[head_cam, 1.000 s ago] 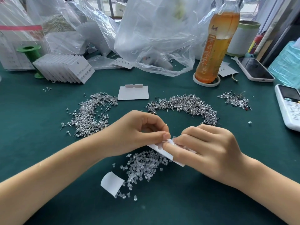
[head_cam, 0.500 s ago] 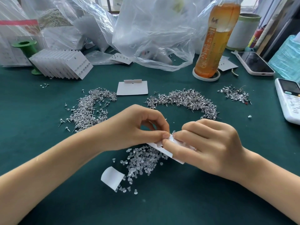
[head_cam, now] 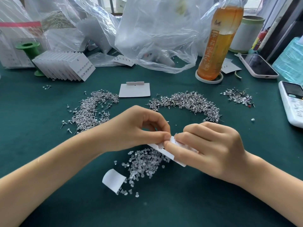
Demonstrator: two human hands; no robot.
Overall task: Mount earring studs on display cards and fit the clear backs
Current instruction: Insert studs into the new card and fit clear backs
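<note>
Two hands at one display card (head_cam: 166,154), which we hold low over the green table (head_cam: 32,161), just above the heap of clear backs (head_cam: 146,163). Left hand (head_cam: 136,128): thumb and forefinger pinched together at the card's upper edge; whether they grip a stud or a back there, we cannot tell, the piece being too small. Right hand (head_cam: 211,149): fingers curled round the card, thumb pressing on its face, steadying it.

Stock on the table: one stud pile at left (head_cam: 91,112), a longer arc of studs (head_cam: 185,102) beyond the hands, a small scatter at right (head_cam: 237,97). One blank card (head_cam: 134,90) lies flat behind; a fanned stack of finished cards (head_cam: 65,66) stands at far left. A curled paper scrap (head_cam: 113,179) lies beside the backs.

Step, as we judge it: seating a piece into the held card, either a post through its hole or a back onto a post. Next we need a fresh piece picked singly from its pile and aligned squarely with the card, which must not bend.
</note>
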